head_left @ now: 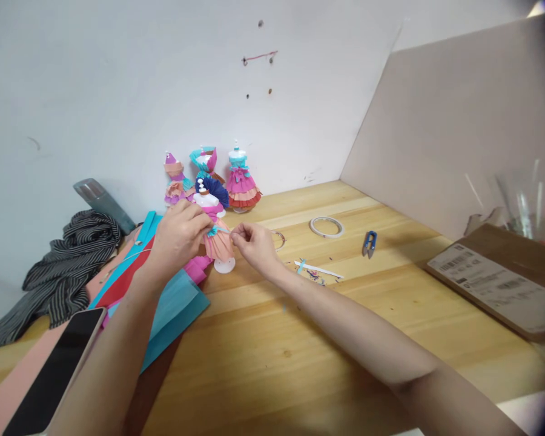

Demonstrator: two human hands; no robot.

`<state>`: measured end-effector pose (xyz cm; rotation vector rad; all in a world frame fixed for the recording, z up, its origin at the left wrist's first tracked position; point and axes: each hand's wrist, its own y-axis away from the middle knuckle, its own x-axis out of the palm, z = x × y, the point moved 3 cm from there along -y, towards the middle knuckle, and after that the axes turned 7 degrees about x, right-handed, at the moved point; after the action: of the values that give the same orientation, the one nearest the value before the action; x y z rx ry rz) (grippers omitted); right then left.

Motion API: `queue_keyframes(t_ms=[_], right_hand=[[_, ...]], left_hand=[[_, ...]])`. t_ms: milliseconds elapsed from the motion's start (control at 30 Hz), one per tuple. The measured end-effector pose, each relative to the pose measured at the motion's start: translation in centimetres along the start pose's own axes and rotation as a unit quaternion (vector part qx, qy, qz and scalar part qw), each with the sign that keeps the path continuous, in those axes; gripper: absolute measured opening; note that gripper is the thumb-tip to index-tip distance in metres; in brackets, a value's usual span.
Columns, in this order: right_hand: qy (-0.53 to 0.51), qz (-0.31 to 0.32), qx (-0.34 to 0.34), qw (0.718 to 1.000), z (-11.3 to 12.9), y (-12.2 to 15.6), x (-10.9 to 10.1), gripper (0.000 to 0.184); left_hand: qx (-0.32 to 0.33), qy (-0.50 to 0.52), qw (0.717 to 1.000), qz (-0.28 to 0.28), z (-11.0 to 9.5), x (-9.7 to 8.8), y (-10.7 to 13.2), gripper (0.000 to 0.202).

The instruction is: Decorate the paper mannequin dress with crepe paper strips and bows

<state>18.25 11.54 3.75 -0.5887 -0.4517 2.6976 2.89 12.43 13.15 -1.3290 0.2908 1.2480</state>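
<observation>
Across the wooden surface (pixel 345 339) lie a cardboard box (pixel 495 287), coloured paper (pixel 177 315), a striped cloth (pixel 72 266) and a phone (pixel 57 369); in front of other dressed dolls (pixel 243 184), a doll in a peach skirt (pixel 218 245) stands, its waist gripped by the left hand (pixel 179 233); to its right lie a tape roll (pixel 327 235) and blue snips (pixel 369 241); from the doll's waist, a pale blue strip (pixel 224 230) runs to the right hand (pixel 257 246), pinched between thumb and forefinger.

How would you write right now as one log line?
left hand: at waist of front mannequin | right hand: pinching blue strip | snips, tape: on table
</observation>
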Motion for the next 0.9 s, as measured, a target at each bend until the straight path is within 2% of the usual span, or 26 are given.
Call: queue_keyframes(t_ms=[167,333,633,900], right_hand=[[0.038,0.0,-0.007,0.999,-0.3,0.0,0.2,0.014],[0.114,0.01,-0.037,0.993,0.7,1.0,0.1,0.014],[0.267,0.038,-0.104,0.957,2.2,2.5,1.3,0.018],[0.335,0.048,-0.146,0.929,2.3,2.6,2.7,0.026]], left_hand=[[-0.002,0.01,1.0,-0.006,0.1,0.0,0.1,0.024],[-0.004,0.002,1.0,0.005,0.2,0.0,0.1,0.021],[-0.011,0.0,1.0,-0.003,0.1,0.5,-0.2,0.022],[0.009,-0.009,1.0,-0.02,-0.2,0.5,-0.6,0.024]])
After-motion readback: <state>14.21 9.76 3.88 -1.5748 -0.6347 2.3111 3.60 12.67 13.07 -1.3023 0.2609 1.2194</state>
